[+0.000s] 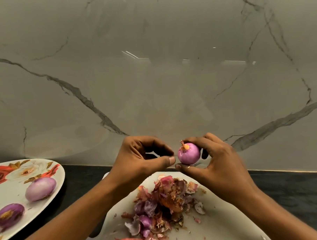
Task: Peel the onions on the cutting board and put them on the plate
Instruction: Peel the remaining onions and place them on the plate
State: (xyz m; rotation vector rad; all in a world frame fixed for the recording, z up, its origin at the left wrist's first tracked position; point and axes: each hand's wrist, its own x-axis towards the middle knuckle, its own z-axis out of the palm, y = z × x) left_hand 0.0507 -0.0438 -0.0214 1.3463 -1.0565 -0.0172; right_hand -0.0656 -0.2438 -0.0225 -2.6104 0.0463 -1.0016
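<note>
R hand (215, 161) over board (222, 226), fingers curled round onion (189, 153). L hand (143, 156) beside it, thumb+forefinger tips together; can't tell if pinching skin. Board's near end cut off.

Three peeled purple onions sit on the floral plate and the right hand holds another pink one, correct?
No, the head view shows two peeled purple onions on the floral plate, not three. The right hand does hold another pink onion.

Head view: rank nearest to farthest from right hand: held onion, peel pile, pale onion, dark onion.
1. Held onion, in the right hand grip.
2. Peel pile, on the cutting board below.
3. Pale onion, left on the plate.
4. Dark onion, plate's far left.
</note>
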